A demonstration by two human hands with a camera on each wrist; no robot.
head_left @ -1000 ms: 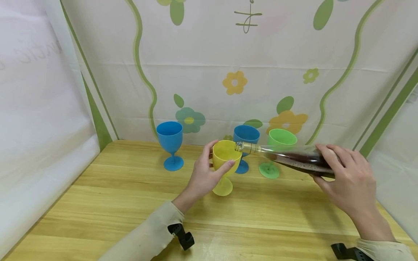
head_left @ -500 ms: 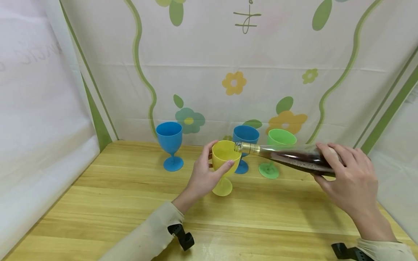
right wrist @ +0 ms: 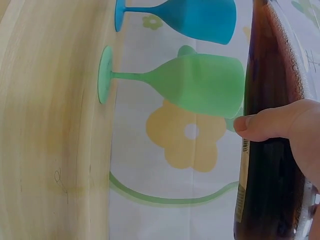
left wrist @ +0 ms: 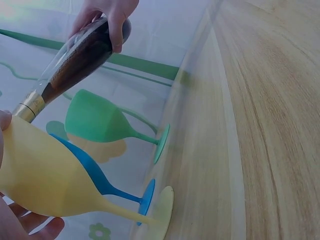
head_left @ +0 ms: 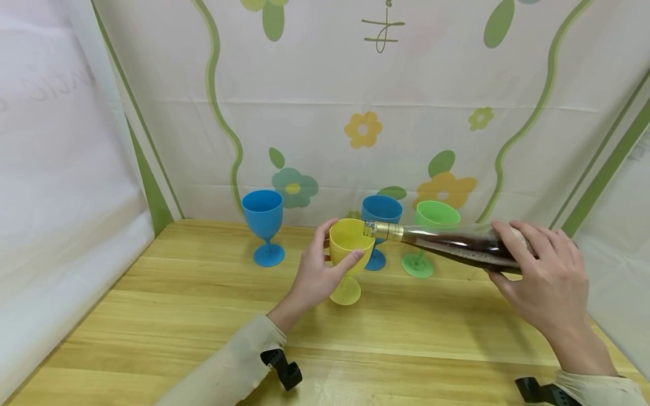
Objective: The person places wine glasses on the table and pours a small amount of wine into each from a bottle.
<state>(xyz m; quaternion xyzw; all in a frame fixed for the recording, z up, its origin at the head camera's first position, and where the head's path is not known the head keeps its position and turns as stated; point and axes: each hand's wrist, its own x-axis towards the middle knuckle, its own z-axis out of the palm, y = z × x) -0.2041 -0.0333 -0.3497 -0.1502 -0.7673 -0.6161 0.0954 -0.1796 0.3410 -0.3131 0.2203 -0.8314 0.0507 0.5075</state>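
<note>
Bottle (head_left: 457, 246) barely moved; only right wrist view shows barcode (right wrist: 245, 145)

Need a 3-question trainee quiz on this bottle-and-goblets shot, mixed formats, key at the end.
1. True or false: the right hand grips the bottle.
2. How many blue goblets stand on the table?
3. How is the bottle held? A) upright; B) tipped far over; C) mouth straight down.

Key: 1 true; 2 two; 3 B, its mouth at the rim of the yellow goblet.
</note>
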